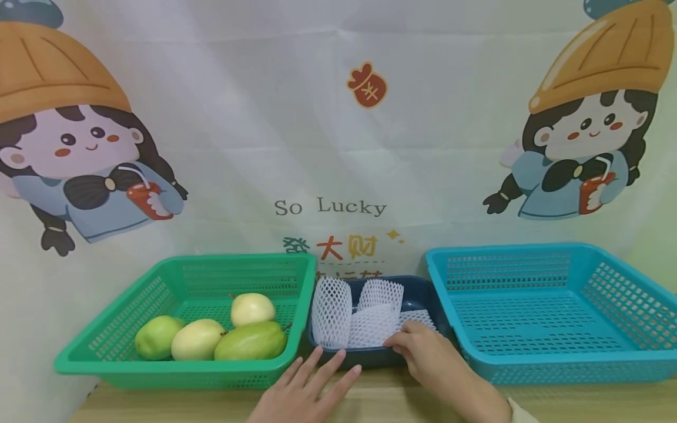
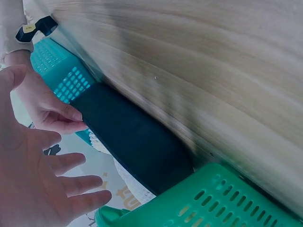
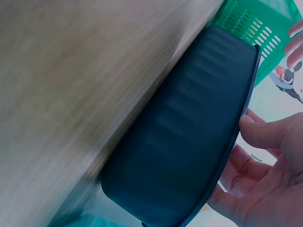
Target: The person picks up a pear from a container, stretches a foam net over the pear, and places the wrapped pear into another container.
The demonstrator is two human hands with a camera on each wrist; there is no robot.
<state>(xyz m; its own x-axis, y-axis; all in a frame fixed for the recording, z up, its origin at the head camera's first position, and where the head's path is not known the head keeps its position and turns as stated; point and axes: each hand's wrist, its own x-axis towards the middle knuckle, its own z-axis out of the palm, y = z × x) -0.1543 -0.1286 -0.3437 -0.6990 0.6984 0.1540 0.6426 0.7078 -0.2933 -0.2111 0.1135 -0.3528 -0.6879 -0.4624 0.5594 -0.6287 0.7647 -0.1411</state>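
My right hand (image 1: pixel 431 355) reaches over the front rim of a dark blue bin (image 1: pixel 359 358). Its thumb and index finger pinch the lower right edge of a white foam net sleeve (image 1: pixel 372 329); the exact contact is partly hidden by the fingers and rim. More foam net sleeves (image 1: pixel 331 311) lie in the bin. In the right wrist view, the thumb (image 3: pixel 260 132) is at the bin's rim and the other fingers curve behind it. My left hand (image 1: pixel 307 390) has spread fingers, before the gap between bin and green basket (image 1: pixel 174 369), holding nothing.
Inside the green basket, at the left, sit several green and pale yellow fruits (image 1: pixel 198 339). A blue basket (image 1: pixel 576 357) with perforated sides stands at the right. The wooden table (image 1: pixel 365 399) extends in front; a printed cloth (image 1: pixel 328 147) hangs behind.
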